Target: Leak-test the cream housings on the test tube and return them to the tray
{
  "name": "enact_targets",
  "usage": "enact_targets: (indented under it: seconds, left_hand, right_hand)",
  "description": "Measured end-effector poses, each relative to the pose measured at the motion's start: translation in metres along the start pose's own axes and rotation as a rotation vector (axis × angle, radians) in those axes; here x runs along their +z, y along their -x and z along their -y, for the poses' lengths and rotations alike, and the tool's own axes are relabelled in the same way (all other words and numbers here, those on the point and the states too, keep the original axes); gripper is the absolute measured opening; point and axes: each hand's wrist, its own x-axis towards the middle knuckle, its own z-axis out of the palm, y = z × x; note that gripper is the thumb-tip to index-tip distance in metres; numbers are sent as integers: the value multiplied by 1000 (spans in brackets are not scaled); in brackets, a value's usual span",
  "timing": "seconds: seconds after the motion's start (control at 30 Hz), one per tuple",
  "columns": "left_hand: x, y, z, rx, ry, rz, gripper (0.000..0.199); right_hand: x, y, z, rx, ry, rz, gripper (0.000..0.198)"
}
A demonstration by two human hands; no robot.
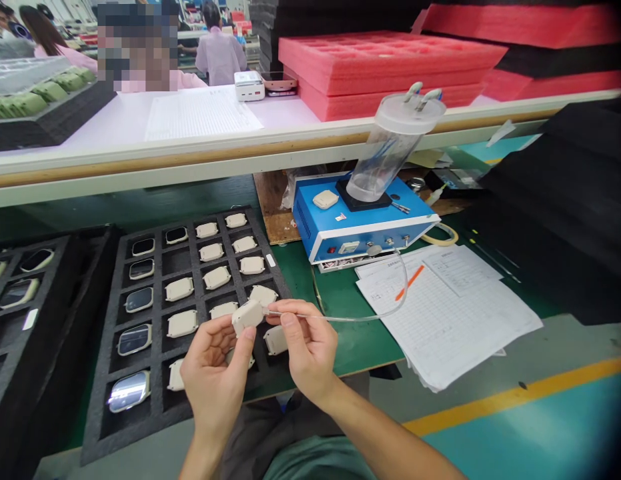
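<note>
My left hand point(215, 353) pinches a cream watch case point(247, 318) between thumb and fingers, above the near right part of a black foam tray point(157, 423). In my right hand point(310, 343) is the end of a clear thin tube point(355, 319), its tip at the right side of the case; whether it is inserted I cannot tell. From there the tube curves to the front of a blue machine point(310, 217). In the tray's compartments lie several cream cases point(182, 324) and, down the left column, several with dark glass faces point(135, 339).
On the blue machine stand a clear cylinder point(385, 157) and another cream case point(325, 199). Papers point(460, 320) with an orange strip lie to the right. A shelf edge point(215, 157) crosses behind, bearing red foam trays point(330, 73). Another foam tray point(55, 333) is at left; people sit beyond.
</note>
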Motion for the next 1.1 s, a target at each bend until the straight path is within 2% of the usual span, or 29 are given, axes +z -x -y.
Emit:
enact_targets:
  seconds: [0.2,0.93,1.03,1.1]
  left_hand:
    - [0,1,-5,13,-23,31,26]
    - [-1,1,7,-13,-49,-17,37]
    - [-5,3,3,29,-92,0,41]
    - [-15,-4,-6,126,-225,16,46]
  right_hand:
    - [-1,2,-1,8,13,3,17]
    - [2,-4,0,-19,23,10,19]
    - [1,-2,1,-14,-12,3,18]
    - [0,1,1,0,-46,-15,17]
